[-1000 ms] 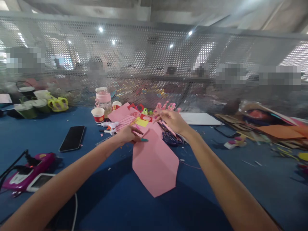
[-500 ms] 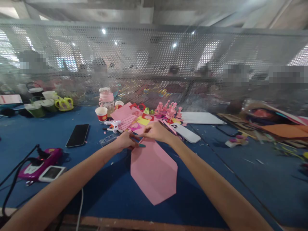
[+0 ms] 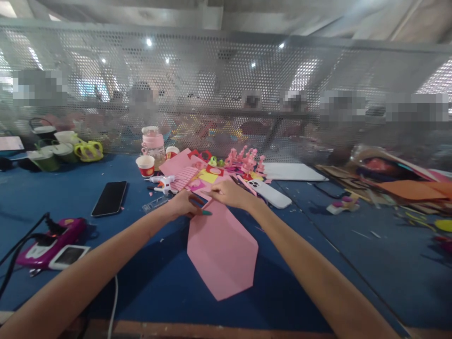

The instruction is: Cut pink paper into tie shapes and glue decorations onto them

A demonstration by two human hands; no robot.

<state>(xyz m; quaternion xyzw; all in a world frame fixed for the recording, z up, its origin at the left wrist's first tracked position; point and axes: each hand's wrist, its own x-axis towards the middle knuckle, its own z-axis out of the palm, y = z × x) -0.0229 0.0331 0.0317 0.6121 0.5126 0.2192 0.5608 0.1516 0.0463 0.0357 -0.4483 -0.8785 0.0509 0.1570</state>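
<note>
Both hands, left hand (image 3: pixel 183 205) and right hand (image 3: pixel 228 193), pinch the far edge of the flat pink paper sheet (image 3: pixel 221 247) on the blue surface (image 3: pixel 318 263). Uneven grip could crease or tear it.

Both bare arms reach forward, left hand (image 3: pixel 183 205) and right hand (image 3: pixel 229 194) nearly meeting, fingers curled.
</note>
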